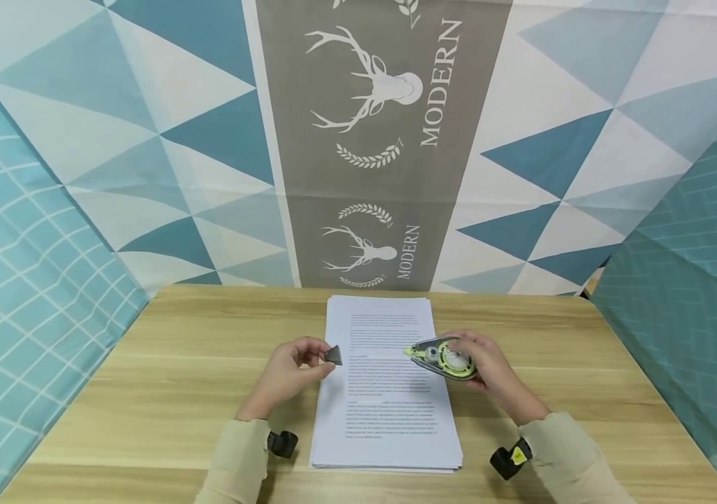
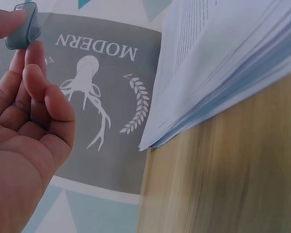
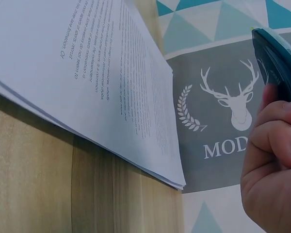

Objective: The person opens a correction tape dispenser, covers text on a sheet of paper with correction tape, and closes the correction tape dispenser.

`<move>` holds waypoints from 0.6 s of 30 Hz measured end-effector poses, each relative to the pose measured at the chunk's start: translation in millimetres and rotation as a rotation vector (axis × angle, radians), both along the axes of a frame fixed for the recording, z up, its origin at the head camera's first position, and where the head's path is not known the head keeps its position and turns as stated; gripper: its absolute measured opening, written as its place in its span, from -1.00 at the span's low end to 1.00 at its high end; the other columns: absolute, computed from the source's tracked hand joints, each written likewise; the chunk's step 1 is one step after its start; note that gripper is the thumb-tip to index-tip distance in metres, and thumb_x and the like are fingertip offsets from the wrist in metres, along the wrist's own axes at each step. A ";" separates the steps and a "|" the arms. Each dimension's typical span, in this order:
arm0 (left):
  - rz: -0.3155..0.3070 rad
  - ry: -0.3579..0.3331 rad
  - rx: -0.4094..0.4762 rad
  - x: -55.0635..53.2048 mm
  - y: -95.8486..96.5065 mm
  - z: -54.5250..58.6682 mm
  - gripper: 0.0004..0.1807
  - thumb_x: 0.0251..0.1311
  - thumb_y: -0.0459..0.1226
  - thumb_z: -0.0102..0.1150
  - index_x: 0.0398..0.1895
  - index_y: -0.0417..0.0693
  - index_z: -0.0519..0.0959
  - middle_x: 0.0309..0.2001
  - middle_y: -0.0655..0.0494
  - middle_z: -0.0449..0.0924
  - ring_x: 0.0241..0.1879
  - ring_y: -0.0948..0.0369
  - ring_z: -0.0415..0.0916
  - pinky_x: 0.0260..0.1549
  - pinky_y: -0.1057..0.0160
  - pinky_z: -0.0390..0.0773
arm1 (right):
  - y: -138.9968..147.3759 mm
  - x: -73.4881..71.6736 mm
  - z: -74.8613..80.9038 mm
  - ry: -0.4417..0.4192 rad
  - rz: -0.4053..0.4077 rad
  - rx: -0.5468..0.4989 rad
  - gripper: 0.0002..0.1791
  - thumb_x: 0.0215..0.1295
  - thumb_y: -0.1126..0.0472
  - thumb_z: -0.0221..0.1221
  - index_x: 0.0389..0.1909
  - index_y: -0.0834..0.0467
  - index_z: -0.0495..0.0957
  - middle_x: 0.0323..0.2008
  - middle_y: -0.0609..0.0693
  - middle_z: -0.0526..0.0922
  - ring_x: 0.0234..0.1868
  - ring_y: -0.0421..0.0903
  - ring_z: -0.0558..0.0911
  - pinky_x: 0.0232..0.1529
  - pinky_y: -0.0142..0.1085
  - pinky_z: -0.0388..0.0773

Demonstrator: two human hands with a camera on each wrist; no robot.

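Observation:
My right hand (image 1: 483,365) grips a correction tape dispenser (image 1: 443,358), grey and clear with a yellow-green wheel and tip. The tip points left over a stack of printed paper (image 1: 393,420). Between thumb and fingers of my left hand (image 1: 295,367) is pinched a small dark grey cap (image 1: 333,355), held over the left edge of the stack. In the left wrist view the cap (image 2: 25,26) looks translucent and smoky. The right wrist view shows the dispenser (image 3: 279,60) from its dark side, partly cut off by the frame.
The paper stack lies on a wooden table (image 1: 176,392), its sheets slightly uneven at the near edge. Behind the table hangs a patterned cloth (image 1: 384,175) with deer heads and triangles. Blue tiled-pattern cloth (image 1: 12,280) covers the left side.

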State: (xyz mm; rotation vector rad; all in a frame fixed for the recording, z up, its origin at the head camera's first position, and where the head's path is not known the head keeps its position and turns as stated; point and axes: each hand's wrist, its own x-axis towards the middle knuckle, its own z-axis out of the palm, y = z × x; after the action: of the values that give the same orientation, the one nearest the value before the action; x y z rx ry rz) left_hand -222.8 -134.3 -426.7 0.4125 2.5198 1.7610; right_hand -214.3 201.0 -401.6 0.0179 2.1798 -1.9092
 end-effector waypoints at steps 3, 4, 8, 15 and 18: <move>-0.004 0.005 0.001 -0.4 2.7 -1.8 -0.77 -0.05 -0.33 0.34 -0.27 -0.17 0.59 -0.46 0.14 0.53 -0.45 0.30 0.40 -0.38 0.35 0.45 | -1.7 0.0 -0.6 0.003 0.001 0.006 -0.56 0.29 0.10 -0.02 0.11 0.26 0.42 -0.47 -0.10 0.60 -0.73 -0.30 0.38 -0.76 -0.50 0.27; -0.007 0.006 0.001 -0.5 3.6 -2.1 -0.76 -0.05 -0.33 0.35 -0.27 -0.17 0.59 -0.46 0.14 0.52 -0.45 0.30 0.40 -0.38 0.36 0.45 | -2.0 -0.1 -0.7 0.003 0.001 0.009 -0.56 0.29 0.10 -0.02 0.10 0.26 0.42 -0.47 -0.10 0.60 -0.73 -0.30 0.38 -0.76 -0.51 0.27; -0.016 -0.002 -0.005 -0.5 7.2 -2.2 -0.75 -0.05 -0.31 0.35 -0.26 -0.17 0.59 -0.45 0.13 0.52 -0.44 0.29 0.40 -0.40 0.40 0.42 | -3.0 -0.8 -1.3 0.000 -0.002 -0.002 -0.58 0.29 0.11 -0.02 0.08 0.25 0.43 -0.49 -0.09 0.59 -0.75 -0.30 0.35 -0.76 -0.51 0.25; -0.036 -0.018 0.009 -0.2 14.7 -1.4 -0.73 -0.05 -0.32 0.36 -0.23 -0.17 0.59 -0.42 0.12 0.53 -0.43 0.30 0.41 -0.43 0.42 0.41 | -6.0 -2.9 -2.5 0.014 0.023 -0.017 -0.57 0.29 0.10 0.00 0.08 0.28 0.42 -0.50 -0.11 0.61 -0.75 -0.30 0.35 -0.78 -0.51 0.23; -0.055 -0.012 0.006 -0.8 17.5 -3.1 -0.73 -0.03 -0.32 0.35 -0.23 -0.19 0.58 -0.41 0.10 0.54 -0.44 0.31 0.40 -0.43 0.43 0.41 | -7.1 -3.5 -3.3 0.016 0.033 -0.015 -0.56 0.28 0.10 0.00 0.09 0.29 0.42 -0.51 -0.11 0.60 -0.76 -0.30 0.34 -0.78 -0.50 0.22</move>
State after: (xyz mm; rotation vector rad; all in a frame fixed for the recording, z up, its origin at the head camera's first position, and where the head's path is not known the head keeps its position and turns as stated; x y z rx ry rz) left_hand -223.5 -116.8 -429.8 0.4663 2.4705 1.7472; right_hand -217.9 193.9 -404.9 -0.0363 2.1625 -1.9135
